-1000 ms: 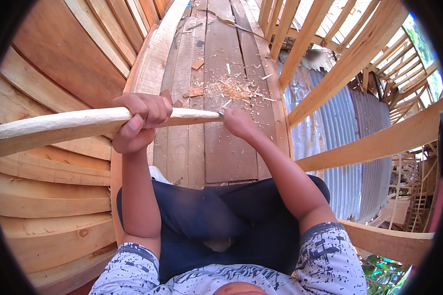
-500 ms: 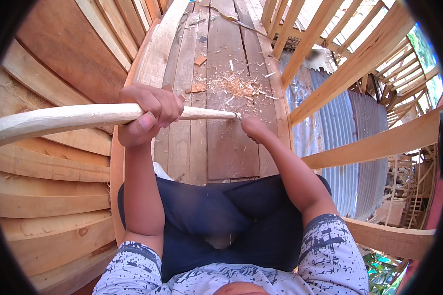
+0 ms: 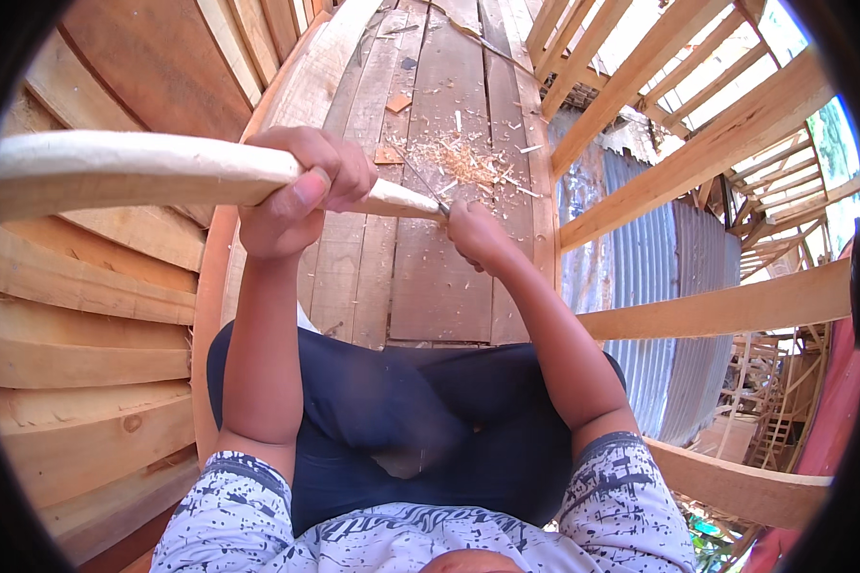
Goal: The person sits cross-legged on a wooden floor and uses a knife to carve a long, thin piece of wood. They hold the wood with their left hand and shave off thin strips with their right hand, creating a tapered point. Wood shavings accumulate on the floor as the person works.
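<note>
I see a person sitting on a brown floor made of long wooden planks (image 3: 440,296). The left hand (image 3: 306,181) is wrapped tight around a long, curved, pale wooden stick (image 3: 143,158). Its grip is pressed together, with the fingers over the top and the thumb on the near side. The stick is up above the floor. Its thick end reaches out past the floor's left edge, in front of a wall of curved tan boards (image 3: 86,353), and goes out of sight. Its thin end is over the middle of the floor, just beside the right hand (image 3: 475,236).

The right hand is curled up too, and its grip is pinching a thin, straight, grey metal blade (image 3: 420,179). The blade points away from the person and goes past the thin end of the stick. I cannot tell if the two touch. The handle is hidden in the hand.

Past the hands, a messy heap of curly, pale wood shavings (image 3: 470,164) lies on the floor, nearer its right edge than its left. A small, flat, orange-brown wood piece (image 3: 397,102) lies to the left of the heap. Outside the floor's right edge are light wooden beams (image 3: 717,311) and wavy, grey metal sheets (image 3: 621,263).
</note>
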The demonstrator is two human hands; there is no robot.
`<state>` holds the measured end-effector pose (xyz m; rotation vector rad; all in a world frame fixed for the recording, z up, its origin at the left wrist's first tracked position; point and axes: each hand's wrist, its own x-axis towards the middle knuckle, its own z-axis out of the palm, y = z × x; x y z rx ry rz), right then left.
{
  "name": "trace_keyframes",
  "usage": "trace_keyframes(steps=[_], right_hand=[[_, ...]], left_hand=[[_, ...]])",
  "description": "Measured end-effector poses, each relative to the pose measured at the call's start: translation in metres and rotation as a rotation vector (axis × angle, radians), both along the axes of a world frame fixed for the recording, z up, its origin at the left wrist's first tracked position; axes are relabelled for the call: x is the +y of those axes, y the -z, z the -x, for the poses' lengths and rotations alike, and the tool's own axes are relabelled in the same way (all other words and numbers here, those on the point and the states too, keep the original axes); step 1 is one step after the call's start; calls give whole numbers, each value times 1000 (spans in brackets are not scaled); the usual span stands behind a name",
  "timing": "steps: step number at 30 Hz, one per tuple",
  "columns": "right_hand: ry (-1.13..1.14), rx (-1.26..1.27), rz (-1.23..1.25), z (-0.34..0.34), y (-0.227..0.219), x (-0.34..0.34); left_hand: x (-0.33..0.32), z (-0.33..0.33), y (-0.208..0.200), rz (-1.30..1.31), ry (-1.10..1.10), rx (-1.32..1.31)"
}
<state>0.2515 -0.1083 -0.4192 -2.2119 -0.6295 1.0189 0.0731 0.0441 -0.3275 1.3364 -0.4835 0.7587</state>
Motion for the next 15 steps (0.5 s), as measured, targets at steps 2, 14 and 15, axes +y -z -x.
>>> trace_keyframes(steps=[2,14,15], right_hand=[[54,129,-8,-2,9,3],[56,73,-108,-6,23,15],[96,16,-111,-15,41,11]], left_hand=[[2,-7,5,46,-23,-90],[0,-10,3,128,-157,-75],[-1,-12,0,117,-174,-56]])
